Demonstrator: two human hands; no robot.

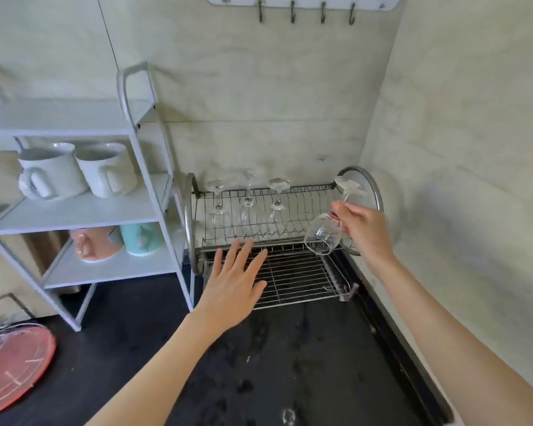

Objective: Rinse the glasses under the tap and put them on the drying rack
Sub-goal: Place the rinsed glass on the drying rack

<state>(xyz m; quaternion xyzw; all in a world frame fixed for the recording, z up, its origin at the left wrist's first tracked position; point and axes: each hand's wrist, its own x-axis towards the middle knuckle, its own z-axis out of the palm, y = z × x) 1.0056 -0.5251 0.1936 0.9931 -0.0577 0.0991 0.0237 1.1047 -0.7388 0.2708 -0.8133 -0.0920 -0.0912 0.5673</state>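
A two-tier metal drying rack stands in the counter's far right corner. Three clear stemmed glasses hang bowl-down in its upper tier: one at the left, one in the middle, one to their right. My right hand pinches the stem of another stemmed glass, tilted bowl-down over the upper tier's right end, its foot up near the rack's round end frame. My left hand hovers flat over the lower tier's left front, fingers spread and empty.
A white shelf unit stands left of the rack with two white mugs above and a pink and a teal cup below. A red tray lies at the left edge. The dark counter is wet. Wall hooks hang overhead.
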